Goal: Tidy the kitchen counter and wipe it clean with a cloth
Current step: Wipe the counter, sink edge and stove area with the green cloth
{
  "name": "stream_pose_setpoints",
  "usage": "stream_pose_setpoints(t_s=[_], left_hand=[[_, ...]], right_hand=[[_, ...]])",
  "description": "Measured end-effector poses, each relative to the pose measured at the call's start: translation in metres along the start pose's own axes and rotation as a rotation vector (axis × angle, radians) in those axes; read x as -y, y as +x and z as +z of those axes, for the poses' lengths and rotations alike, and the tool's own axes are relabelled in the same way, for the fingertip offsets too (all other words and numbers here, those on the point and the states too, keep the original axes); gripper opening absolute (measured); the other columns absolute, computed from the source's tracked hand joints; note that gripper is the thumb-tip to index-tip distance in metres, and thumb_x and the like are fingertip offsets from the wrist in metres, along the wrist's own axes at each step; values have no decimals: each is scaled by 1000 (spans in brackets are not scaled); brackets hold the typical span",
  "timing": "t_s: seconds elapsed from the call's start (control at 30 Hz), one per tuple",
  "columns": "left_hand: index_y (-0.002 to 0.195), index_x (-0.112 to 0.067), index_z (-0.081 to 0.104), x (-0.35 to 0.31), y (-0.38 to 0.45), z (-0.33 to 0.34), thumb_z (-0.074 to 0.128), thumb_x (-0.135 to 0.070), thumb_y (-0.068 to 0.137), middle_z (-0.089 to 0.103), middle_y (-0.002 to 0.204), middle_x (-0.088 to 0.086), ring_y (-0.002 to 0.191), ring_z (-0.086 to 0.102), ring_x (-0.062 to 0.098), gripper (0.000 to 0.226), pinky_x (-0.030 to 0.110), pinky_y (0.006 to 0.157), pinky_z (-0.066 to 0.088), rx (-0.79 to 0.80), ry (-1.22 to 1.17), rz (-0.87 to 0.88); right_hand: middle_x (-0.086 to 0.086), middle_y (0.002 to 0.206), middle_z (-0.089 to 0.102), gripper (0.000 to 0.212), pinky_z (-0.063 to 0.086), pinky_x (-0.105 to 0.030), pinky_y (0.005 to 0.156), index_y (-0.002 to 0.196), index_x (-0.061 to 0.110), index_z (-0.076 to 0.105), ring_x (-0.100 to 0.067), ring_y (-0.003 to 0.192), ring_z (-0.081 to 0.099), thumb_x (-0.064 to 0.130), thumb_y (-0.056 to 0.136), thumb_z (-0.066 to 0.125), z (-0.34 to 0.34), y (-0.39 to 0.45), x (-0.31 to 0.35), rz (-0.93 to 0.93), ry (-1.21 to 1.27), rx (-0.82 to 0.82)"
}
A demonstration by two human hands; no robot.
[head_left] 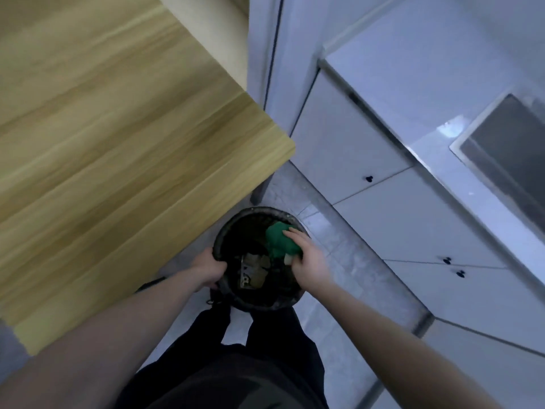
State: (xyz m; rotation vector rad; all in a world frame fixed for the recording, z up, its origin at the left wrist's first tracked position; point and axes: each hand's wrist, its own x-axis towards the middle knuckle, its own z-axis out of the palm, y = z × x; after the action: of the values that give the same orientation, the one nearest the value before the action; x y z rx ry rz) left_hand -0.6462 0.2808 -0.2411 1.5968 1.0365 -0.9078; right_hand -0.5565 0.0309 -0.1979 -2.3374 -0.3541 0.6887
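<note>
A wooden worktop fills the left; a white worktop with a sink runs along the right. Between them on the floor stands a black bin. The left hand grips its rim, fingers curled over the edge. The right hand holds a green cloth over the bin's mouth.

arms: we reach both down and forward, bare forearms converging ahead of our legs | left hand: fingers curled over a rim, gripping it | right hand: palm down, fingers curled round a bunched green cloth, holding it | legs: dark trousers below us
</note>
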Motion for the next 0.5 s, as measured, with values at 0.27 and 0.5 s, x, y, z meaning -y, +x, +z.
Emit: stream_pose_setpoints(t_s=[0.27,0.5], left_hand=[[130,-16,52,-114,15,48,65,-27,69,65,108,15,87,70,37,63,53,64,63,36,94,117],[123,-18,47,-226,-2,80,64,-24,67,66,107,16,87,71,40,59,53,73,63,-11,212,186]], right_hand=[[6,135,63,65,27,7,93,139,26,58,-8,119,56,-6,83,46,-140,5,-39,157,200,-383],[4,134,64,64,39,-19,106,141,26,55,-12,122,57,-1,83,46,-245,44,-68,168,263,-556]])
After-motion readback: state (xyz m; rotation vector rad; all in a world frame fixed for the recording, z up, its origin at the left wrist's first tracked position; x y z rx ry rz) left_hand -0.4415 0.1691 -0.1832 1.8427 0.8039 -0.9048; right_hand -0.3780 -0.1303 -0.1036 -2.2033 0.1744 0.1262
